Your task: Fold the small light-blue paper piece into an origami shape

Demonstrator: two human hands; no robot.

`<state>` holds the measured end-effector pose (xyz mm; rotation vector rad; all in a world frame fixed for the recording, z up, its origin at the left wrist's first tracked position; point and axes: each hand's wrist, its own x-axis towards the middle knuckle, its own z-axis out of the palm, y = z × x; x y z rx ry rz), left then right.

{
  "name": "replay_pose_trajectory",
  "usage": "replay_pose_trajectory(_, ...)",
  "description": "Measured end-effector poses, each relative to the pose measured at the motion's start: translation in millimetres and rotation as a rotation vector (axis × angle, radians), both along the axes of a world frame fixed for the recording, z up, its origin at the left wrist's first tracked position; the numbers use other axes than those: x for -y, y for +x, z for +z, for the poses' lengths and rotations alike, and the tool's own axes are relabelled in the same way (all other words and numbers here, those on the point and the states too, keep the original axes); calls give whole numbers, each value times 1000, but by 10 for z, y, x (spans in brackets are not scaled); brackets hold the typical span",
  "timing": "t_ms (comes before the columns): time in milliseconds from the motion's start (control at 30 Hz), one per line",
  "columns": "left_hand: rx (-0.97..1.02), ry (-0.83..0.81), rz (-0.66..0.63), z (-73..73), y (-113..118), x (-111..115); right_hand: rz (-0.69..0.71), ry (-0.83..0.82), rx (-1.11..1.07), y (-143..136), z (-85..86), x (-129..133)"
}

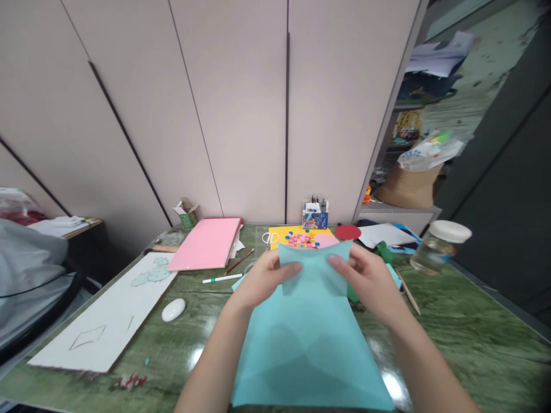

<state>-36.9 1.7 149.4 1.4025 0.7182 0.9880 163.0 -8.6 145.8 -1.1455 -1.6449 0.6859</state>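
Note:
A sheet of light blue paper (pixel 307 355) lies along the table in front of me, its far end lifted and folded back towards me. My left hand (pixel 269 275) pinches the left side of that raised flap, thumb on the near face and fingers behind it. On the flap's right side my right hand (pixel 365 278) grips in the same way. The fingers behind the paper are partly hidden. Just beyond the flap, pink and blue small pieces (pixel 301 240) lie on a yellow sheet (pixel 278 231).
White-handled scissors (pixel 270 237), a marker (pixel 222 279), a pink stack of paper (pixel 209 244), a white oval object (pixel 173 310) and a drawing sheet (pixel 99 315) lie to the left. On the right stand a lidded jar (pixel 439 249) and a wooden stick (pixel 408 291). A pen box (pixel 315 217) stands at the back.

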Motion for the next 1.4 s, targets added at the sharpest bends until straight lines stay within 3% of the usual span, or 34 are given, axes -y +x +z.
replay_pose_trajectory(200, 51, -39, -9, -19, -11, -7, 85, -92, -36, -49, 19, 22)
replay_pose_trajectory(367, 81, -33, 50, -9, 10, -14, 69, -137, -93, -34, 26, 17)
replay_pose_trajectory(600, 38, 83, 40, 10, 22, -14, 90, -185, -193, -50, 7, 1)
replay_pose_trajectory(767, -88, 217, -11, 40, 7, 3, -1, -126, -153, -54, -10, -5)
replay_pose_trajectory(933, -74, 206, -91, 38, 10, 14, -28, -45, -109, -50, -15, -13)
replay_pose_trajectory(1167, -27, 80, 37, 40, 24, 27, -26, -102, -76, -70, -22, -1)
replay_pose_trajectory(1400, -21, 109, 153, -11, 15, -39, 26, -68, -55, -80, -9, 23)
